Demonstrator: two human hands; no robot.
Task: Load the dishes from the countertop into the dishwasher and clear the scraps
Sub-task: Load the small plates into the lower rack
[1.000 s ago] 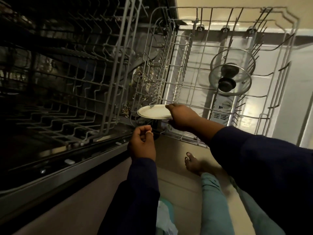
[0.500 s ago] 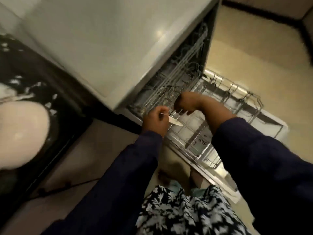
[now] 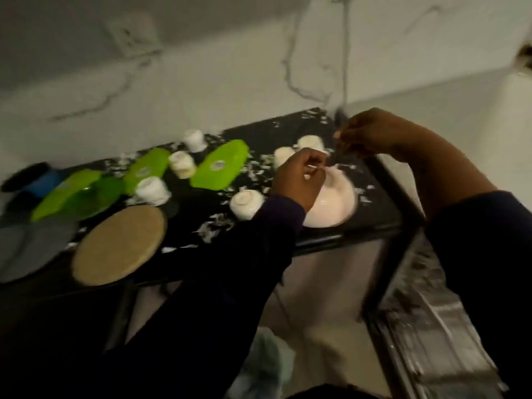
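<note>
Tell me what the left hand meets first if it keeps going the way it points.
Probably the white bowl: the left hand is over its near rim, fingers curled towards it. The blur hides whether they touch.

No text, brand or number can be read anywhere in the head view; motion blur smears everything. Two green lids [image 3: 219, 165] [image 3: 147, 170] on the dark bench [image 3: 374, 208] each carry a small round label near the middle, pale with a darker patch, but their print is too blurred to make out.
</note>
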